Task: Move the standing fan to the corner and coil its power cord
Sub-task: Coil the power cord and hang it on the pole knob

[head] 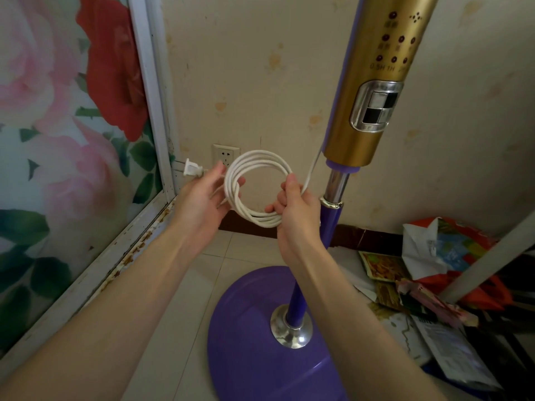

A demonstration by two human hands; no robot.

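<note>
Both grip cord coil (260, 220): left hand (202, 199), right hand (296, 211); socket (226, 156) behind, fan pole (335, 183) beside, litter (434, 285) right.

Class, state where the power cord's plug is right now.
Head view: the plug sticks out beyond the left hand, just left of the wall socket.
</note>
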